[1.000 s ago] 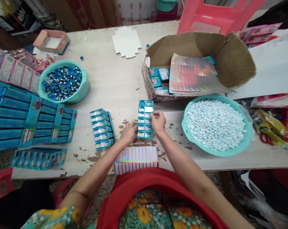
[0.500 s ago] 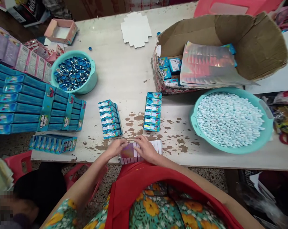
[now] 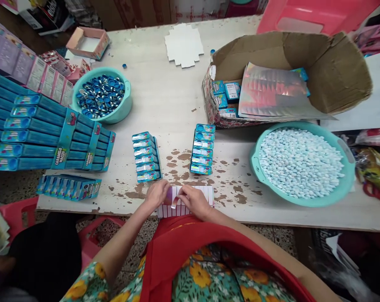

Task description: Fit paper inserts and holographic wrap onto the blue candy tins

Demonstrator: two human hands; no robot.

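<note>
A shiny sheet of pale, purple-tinted strips point(image 3: 205, 192) lies at the table's front edge, against the red apron. My right hand point(image 3: 194, 201) pinches a narrow shiny strip point(image 3: 175, 203), which is lifted and curled above the sheet. Curled over the sheet's left end, my left hand point(image 3: 158, 193) has its fingers pressed together; its fingertips are partly hidden. Just beyond the hands stand two rows of small blue boxes, a left row point(image 3: 146, 158) and a right row point(image 3: 203, 150).
On the right are a bowl of pale candies point(image 3: 300, 163) and a cardboard box point(image 3: 328, 71) holding shiny sheets point(image 3: 271, 90). To the left, a bowl of blue caps point(image 3: 102, 96) stands by stacked blue packs point(image 3: 35, 134). White card point(image 3: 183, 44) lies at the back.
My right hand has drawn back slightly, and a curled strip now shows raised at its fingertips. My left hand has shifted a little right over the sheet. The view has tilted slightly.
</note>
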